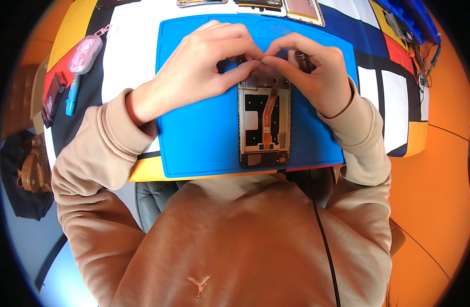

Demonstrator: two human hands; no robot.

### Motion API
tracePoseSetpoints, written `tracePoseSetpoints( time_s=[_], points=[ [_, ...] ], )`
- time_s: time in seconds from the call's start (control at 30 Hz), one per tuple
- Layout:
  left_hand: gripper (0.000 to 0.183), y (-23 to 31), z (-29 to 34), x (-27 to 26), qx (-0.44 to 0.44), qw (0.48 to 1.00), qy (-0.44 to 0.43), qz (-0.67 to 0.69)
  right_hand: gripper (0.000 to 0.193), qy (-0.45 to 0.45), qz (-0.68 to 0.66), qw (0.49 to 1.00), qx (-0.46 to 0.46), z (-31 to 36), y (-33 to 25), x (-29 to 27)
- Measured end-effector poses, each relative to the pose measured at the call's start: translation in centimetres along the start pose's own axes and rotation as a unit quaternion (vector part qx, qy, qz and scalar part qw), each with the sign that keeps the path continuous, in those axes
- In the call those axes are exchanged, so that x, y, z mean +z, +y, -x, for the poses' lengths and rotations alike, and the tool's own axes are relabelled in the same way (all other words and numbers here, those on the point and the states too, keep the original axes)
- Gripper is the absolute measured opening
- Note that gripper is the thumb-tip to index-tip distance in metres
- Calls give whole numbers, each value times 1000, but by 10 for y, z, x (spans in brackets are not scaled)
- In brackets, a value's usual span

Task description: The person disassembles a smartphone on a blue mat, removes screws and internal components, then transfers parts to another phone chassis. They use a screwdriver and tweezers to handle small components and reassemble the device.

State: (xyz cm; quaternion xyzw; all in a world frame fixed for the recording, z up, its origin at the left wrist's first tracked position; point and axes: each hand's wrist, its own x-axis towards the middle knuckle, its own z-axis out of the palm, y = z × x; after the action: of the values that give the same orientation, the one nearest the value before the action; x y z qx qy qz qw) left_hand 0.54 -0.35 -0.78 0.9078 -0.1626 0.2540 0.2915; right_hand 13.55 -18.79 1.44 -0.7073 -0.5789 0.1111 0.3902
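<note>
An opened smartphone lies upright on a blue work mat, its inner frame facing up. An orange flex cable runs down its middle. Over the phone's top end, my left hand closes thumb and fingers in a pinch. My right hand pinches at the same spot, the fingertips of both hands meeting. What lies between the fingertips is too small to make out. Tucked inside the curled fingers of my right hand is a dark cylindrical tool handle. The phone's top edge is partly hidden by my fingers.
Other opened phone parts lie beyond the mat. At the left are a pink case, a blue pen-like item and a dark box. A blue bin and loose wires sit at the far right.
</note>
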Motion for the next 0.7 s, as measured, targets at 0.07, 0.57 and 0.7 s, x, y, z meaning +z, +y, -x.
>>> tracePoseSetpoints(
  time_s=[0.07,0.57,0.7],
  points=[
    [15,1,1,-2,-2,1000,0,-10,11,14,23,1000,-13,1,2,0],
    [14,-5,0,5,-44,999,18,-21,19,42,121,980,152,-8,68,-65],
    [17,-5,-1,6,-67,998,18,9,23,133,27,983,125,-12,55,-63]
  ],
)
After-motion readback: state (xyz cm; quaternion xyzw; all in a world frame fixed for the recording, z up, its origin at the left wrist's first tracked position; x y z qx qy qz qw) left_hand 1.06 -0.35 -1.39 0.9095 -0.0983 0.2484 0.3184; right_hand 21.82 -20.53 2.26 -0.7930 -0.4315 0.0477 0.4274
